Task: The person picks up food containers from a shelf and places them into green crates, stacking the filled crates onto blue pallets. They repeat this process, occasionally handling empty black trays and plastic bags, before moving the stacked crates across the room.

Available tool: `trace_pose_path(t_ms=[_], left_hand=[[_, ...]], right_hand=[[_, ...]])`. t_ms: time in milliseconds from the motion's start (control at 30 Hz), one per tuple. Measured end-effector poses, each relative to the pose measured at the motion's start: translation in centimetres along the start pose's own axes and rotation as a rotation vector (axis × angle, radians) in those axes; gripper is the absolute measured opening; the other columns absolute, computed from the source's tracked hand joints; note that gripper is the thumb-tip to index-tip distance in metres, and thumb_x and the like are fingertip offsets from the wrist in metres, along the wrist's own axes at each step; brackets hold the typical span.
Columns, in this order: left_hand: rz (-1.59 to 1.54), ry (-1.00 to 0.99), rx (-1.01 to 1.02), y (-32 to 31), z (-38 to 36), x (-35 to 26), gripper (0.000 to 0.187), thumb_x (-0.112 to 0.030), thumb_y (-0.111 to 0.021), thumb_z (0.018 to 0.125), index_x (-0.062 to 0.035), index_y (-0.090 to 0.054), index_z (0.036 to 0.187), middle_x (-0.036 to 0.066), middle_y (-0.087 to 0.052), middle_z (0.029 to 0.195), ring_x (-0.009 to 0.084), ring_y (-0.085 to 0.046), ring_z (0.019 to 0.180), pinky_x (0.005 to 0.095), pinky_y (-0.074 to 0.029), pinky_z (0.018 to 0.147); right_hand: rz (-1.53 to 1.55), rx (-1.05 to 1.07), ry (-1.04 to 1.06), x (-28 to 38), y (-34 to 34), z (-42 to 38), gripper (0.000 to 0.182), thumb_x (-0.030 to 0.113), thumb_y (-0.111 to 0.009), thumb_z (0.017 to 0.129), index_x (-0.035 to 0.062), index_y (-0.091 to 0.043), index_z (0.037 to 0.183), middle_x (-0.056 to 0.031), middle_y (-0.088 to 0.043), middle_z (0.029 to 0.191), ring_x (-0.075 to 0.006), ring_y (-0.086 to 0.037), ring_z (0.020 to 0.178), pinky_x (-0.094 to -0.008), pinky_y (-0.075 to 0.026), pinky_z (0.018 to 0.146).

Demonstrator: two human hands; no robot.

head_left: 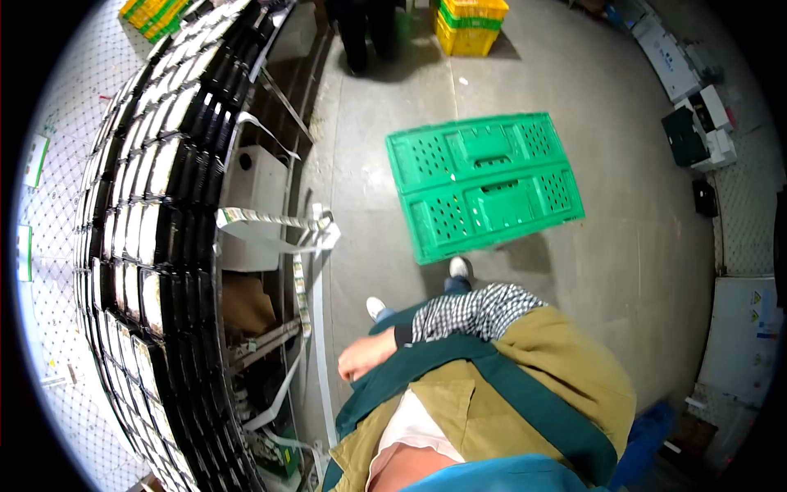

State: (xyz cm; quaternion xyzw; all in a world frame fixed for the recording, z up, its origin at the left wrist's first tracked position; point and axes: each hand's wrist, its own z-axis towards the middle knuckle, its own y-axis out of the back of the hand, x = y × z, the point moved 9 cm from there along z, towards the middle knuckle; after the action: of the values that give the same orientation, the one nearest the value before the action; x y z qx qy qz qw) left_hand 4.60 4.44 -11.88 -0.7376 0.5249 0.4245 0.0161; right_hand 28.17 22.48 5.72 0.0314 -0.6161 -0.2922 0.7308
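My right hand (366, 358) reaches across the front of my body, beside the dark green apron (541, 402). Its back faces up and its fingers are curled in; whether anything is inside them is hidden. My left hand is out of view. Ahead of my feet is a green plastic crate panel (484, 184) with holes and two handle slots, apart from my right hand. A shadow shows past its near edge. Left of my right hand, a strip of printed labels (302, 287) and pale bands hang at the rack.
Rows of black-edged packs (160, 238) fill the left side above a metal rack with a white container (256, 201). Yellow and green crates (471, 29) and a person's dark-clothed legs (361, 33) are at the top. Boxes (701, 127) line the right wall.
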Motion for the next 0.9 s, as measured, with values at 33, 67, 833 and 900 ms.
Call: trace_pose_path(t_ms=[33, 67, 833, 900], left_hand=[[0.001, -0.004, -0.023, -0.4, -1.2, 0.3, 0.04, -0.022, -0.057, 0.088, 0.0021, -0.05, 0.118, 0.012, -0.058, 0.104, 0.018, -0.054, 0.097, 0.032, -0.044, 0.087], [0.002, -0.001, -0.044, -1.1, -2.5, 0.6, 0.039, -0.022, -0.057, 0.088, 0.0022, -0.05, 0.118, 0.012, -0.058, 0.104, 0.0181, -0.054, 0.097, 0.0321, -0.044, 0.087], [1.265, -1.654, 0.698, -73.0, -32.4, -21.1, 0.039, -0.025, -0.062, 0.078, -0.0075, -0.057, 0.112, 0.016, -0.057, 0.114, 0.0318, -0.055, 0.104, 0.0423, -0.045, 0.088], [1.266, -1.764, 0.563, -73.9, -32.3, -20.1, 0.054, -0.031, -0.064, 0.077, -0.0054, -0.047, 0.122, 0.012, -0.058, 0.108, 0.0303, -0.055, 0.101, 0.0444, -0.044, 0.085]], right_hand=[[-0.026, -0.083, 0.002, 0.2, 2.2, -2.7, 0.019, 0.021, -0.054, 0.084, 0.0091, -0.055, 0.1, -0.011, -0.056, 0.096, -0.0294, -0.054, 0.095, -0.0411, -0.046, 0.075], [-0.032, -0.204, -0.025, 0.1, 5.1, -6.0, 0.02, 0.02, -0.055, 0.084, 0.0091, -0.055, 0.101, -0.0109, -0.056, 0.096, -0.0293, -0.054, 0.094, -0.0413, -0.046, 0.075], [-0.819, -0.305, -1.009, -11.4, 40.9, -51.9, 0.023, 0.019, -0.068, 0.061, 0.0111, -0.067, 0.082, -0.0067, -0.065, 0.082, -0.0283, -0.057, 0.089, -0.0431, -0.038, 0.08], [-0.97, -0.386, -0.831, -6.7, 43.2, -50.6, 0.019, 0.017, -0.069, 0.061, 0.0118, -0.067, 0.079, -0.0063, -0.062, 0.08, -0.0258, -0.054, 0.089, -0.0409, -0.037, 0.077]])
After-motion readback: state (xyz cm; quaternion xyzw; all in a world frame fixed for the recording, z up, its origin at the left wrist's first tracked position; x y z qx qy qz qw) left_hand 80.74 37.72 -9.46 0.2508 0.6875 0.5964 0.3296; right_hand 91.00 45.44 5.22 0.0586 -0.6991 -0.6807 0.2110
